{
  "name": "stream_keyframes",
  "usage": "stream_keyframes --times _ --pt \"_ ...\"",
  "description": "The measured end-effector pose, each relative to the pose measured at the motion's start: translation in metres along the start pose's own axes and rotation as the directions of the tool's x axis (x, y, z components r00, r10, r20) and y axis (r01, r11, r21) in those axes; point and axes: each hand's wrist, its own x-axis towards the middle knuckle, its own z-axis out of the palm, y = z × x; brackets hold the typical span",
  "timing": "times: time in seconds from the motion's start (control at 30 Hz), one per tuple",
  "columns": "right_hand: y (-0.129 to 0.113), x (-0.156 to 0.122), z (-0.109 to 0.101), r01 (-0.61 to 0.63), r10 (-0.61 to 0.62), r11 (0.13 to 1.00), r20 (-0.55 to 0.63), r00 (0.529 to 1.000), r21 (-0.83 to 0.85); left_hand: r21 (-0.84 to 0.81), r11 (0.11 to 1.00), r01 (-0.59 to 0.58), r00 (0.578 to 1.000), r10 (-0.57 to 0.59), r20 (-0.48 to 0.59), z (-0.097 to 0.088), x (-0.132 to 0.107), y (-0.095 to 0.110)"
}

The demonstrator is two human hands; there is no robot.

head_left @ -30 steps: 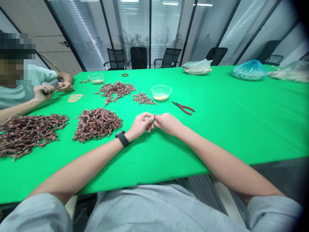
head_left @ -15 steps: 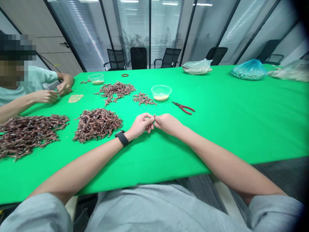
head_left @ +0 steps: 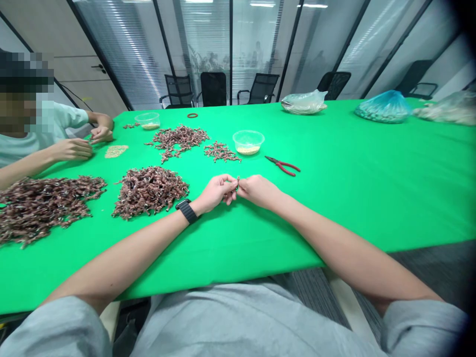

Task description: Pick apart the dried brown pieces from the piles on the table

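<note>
Left hand [head_left: 217, 192] and right hand [head_left: 260, 191] meet fingertip to fingertip above the green cloth [head_left: 372, 188]; both closed in a narrow pinch on one small brown piece [head_left: 238, 179], too small to make out in detail; dark watch [head_left: 187, 211] on the left wrist, any marking on it too small to read.

Just beyond the hands, a small cluster of brown pieces [head_left: 222, 151]; next to it a clear bowl [head_left: 237, 142] with pale grains in the bottom; right of that, red-handled pliers [head_left: 284, 166], lying open, lettering indistinct at this size.

To the left, a brown heap [head_left: 150, 193] near the watch; a larger heap [head_left: 44, 206] farther left; a co-worker's hands [head_left: 74, 148] close together by a patch of pale grains [head_left: 116, 151]; far right, a knotted blue bag [head_left: 383, 106].
</note>
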Motion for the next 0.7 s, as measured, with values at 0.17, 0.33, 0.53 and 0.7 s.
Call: stream_keyframes --times 0.17,0.33,0.53,0.7 --pt "0.000 0.001 -0.002 -0.020 0.021 0.998 -0.013 1.000 0.058 -0.051 0.998 0.023 1.000 -0.023 -0.013 -0.001 0.002 0.001" --pt "-0.001 0.001 -0.007 -0.010 0.009 0.999 0.026 1.000 0.045 -0.105 0.991 0.088 0.996 -0.090 -0.013 -0.005 0.004 0.002" --pt "-0.002 -0.002 -0.011 0.063 -0.064 0.996 0.007 0.998 0.065 -0.185 0.973 0.141 0.990 -0.142 0.010 -0.012 0.007 0.005" --pt "0.002 -0.005 -0.013 0.099 -0.087 0.985 -0.090 0.992 0.142 -0.287 0.927 0.240 0.970 -0.243 0.025 -0.019 0.010 0.005"
